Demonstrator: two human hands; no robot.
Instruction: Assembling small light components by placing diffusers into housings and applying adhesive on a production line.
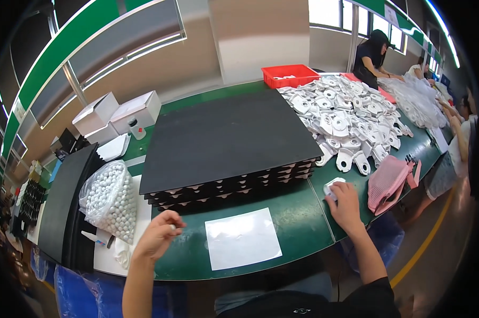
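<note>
Left hand (pixel 161 233) pinches a small white piece (pixel 173 227); right hand (pixel 346 205) grasps a white part (pixel 332 186).
From the sheet (pixel 244 238), the part sits at two o'clock, the piece at nine; light edge grips should serve.

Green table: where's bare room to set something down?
On the green table, the broader bare patch lies between the white sheet and the right hand, before the black stack. A narrower one lies between the left hand and the sheet. Crowded: the pile of white parts and around the bag of white balls.
</note>
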